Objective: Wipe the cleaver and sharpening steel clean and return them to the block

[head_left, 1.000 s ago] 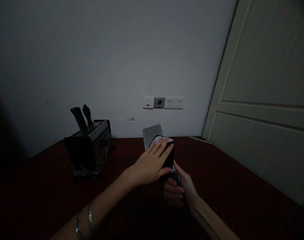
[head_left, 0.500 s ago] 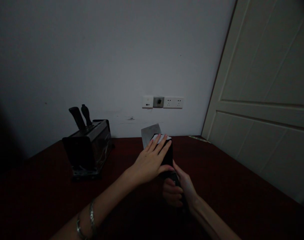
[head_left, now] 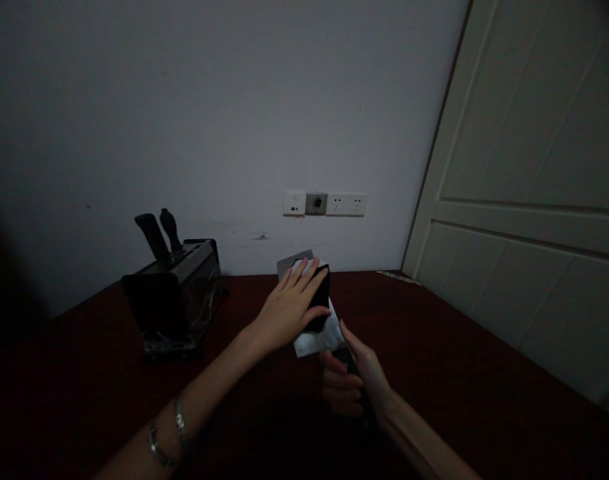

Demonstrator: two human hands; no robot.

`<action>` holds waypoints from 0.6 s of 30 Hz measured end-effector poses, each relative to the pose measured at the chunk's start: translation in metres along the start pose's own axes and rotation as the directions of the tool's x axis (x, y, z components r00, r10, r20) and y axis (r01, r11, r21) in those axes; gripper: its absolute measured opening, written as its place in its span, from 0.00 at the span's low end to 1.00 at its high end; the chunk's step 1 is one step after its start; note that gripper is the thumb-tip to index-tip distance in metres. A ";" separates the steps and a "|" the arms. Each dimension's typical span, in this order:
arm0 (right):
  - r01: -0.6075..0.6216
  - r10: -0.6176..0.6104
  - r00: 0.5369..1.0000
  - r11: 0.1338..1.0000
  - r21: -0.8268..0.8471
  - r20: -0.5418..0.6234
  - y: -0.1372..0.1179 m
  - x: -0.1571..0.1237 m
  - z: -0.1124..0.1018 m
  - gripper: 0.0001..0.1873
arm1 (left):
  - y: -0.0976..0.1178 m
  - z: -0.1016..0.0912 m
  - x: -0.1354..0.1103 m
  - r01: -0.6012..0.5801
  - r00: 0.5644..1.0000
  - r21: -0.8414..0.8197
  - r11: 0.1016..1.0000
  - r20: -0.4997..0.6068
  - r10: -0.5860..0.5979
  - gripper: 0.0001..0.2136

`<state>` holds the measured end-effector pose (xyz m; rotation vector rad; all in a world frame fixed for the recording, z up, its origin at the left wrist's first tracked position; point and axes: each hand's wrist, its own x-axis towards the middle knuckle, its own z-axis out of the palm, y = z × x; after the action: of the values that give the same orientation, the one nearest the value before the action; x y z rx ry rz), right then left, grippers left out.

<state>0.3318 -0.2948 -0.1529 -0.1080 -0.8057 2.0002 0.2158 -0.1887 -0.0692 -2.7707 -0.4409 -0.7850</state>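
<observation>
A cleaver (head_left: 318, 340) with a broad grey blade is held at a tilt over the middle of the table, its blade pointing away from me. My right hand (head_left: 365, 377) is wrapped round its black handle (head_left: 345, 358). My left hand (head_left: 290, 303) presses a black cloth-like piece (head_left: 321, 295) with a whitish patch against the blade, fingers stretched over it and thumb along its near edge. Blade shows beyond my fingertips and again between the black piece and the handle. The black piece's exact kind is hard to make out in the dim light.
At the left stands a knife block (head_left: 181, 287) with two black handles sticking up. The dark red table (head_left: 414, 347) meets a wall with a row of sockets (head_left: 325, 204). A pale panelled door (head_left: 524, 267) rises at the right. A thin strip (head_left: 398, 277) lies at the back edge.
My left hand and the black piece have slid along the blade, away from the handle and slightly left, uncovering the blade near the handle. My right hand keeps its grip, nearly still.
</observation>
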 end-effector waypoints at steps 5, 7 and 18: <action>-0.002 0.002 1.000 1.000 0.018 0.029 0.002 0.000 0.004 0.36 | -0.023 -0.002 0.000 0.053 0.992 -0.112 0.992 -0.107 -0.065 0.24; -0.008 0.008 0.999 1.000 0.018 0.034 0.002 0.000 0.005 0.36 | -0.032 0.000 0.000 0.063 0.977 -0.165 0.984 -0.190 -0.094 0.20; -0.010 0.011 0.998 1.000 -0.012 0.062 0.002 0.000 0.012 0.39 | -0.104 0.025 -0.006 0.380 0.739 -0.567 0.731 -0.289 -0.608 0.13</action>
<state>0.3256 -0.3017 -0.1447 -0.0568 -0.8583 2.0173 0.1873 -0.0856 -0.0794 -2.7278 -1.0663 -1.8691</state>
